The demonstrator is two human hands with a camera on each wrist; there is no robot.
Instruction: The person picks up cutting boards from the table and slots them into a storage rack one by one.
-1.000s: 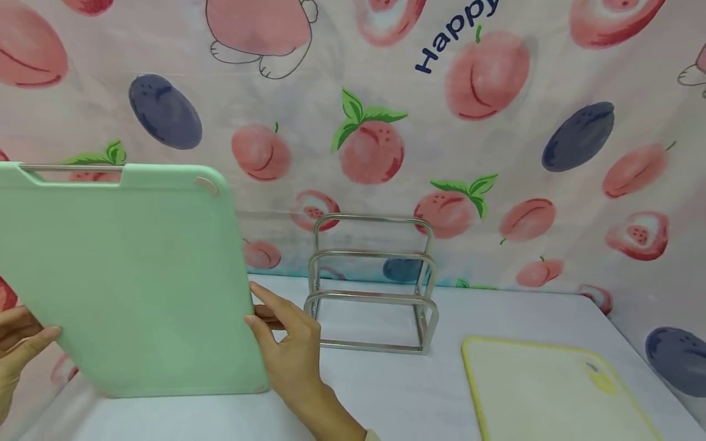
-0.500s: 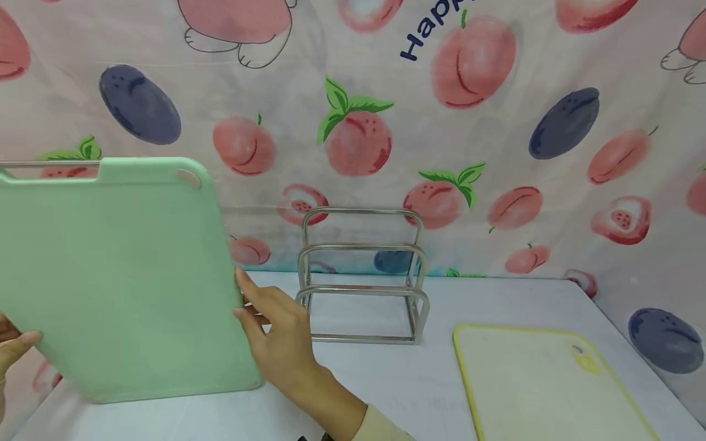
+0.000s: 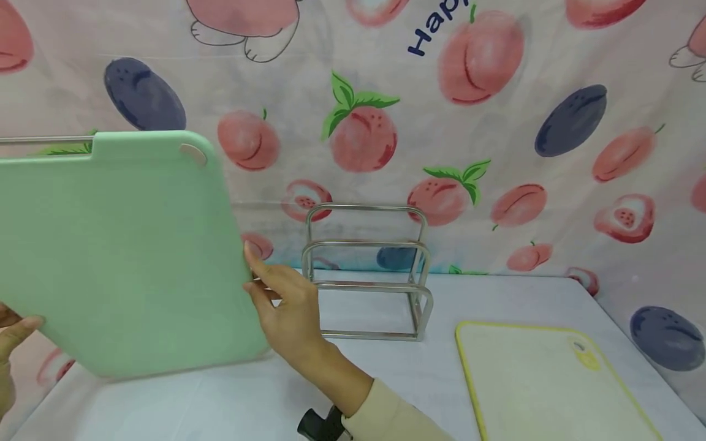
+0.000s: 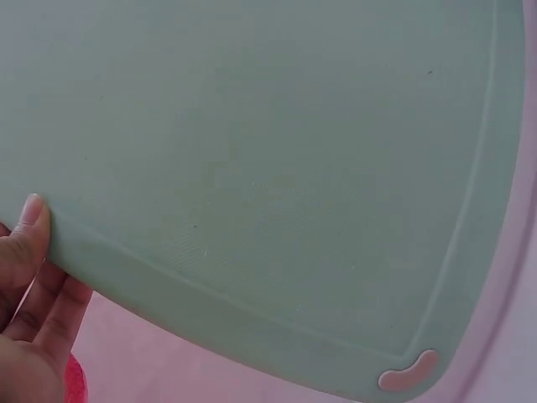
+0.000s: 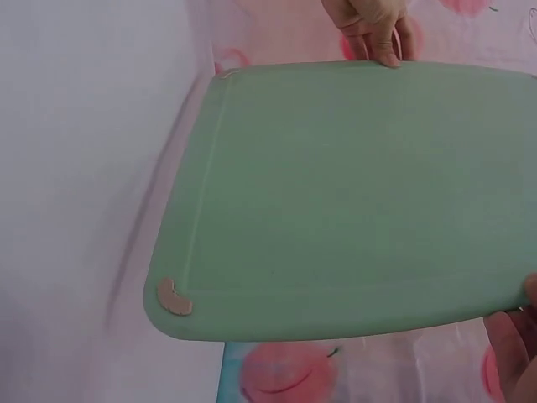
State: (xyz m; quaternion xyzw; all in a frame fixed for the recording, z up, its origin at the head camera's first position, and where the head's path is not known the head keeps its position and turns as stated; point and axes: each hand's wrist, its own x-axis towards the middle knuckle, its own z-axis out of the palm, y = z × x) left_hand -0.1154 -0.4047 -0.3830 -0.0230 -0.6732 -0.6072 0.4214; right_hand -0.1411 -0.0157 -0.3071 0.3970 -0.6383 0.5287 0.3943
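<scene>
A large green cutting board [image 3: 138,251] with a metal handle bar along its top stands upright at the left of the head view. Its bottom edge is lifted over the white table. My right hand [image 3: 289,306] pinches the right edge between thumb and fingers. At the opposite edge my left hand [image 3: 16,331] grips the board, thumb on the near face. The left wrist view shows that thumb [image 4: 33,218] on the face and the fingers behind. Pinkish pads mark the corners, one at a lower corner [image 4: 409,371]. Part of the board's left side lies outside the head view.
A metal rack [image 3: 369,285] with several upright loops stands at the back middle of the table [image 3: 375,373]. A white cutting board with a yellow rim [image 3: 546,373] lies flat at the right. Behind hangs a cloth printed with peaches [image 3: 364,138].
Both hands have raised the green board, so its bottom edge sits higher above the table. The head view has shifted slightly. The rack and the yellow-rimmed board stay put.
</scene>
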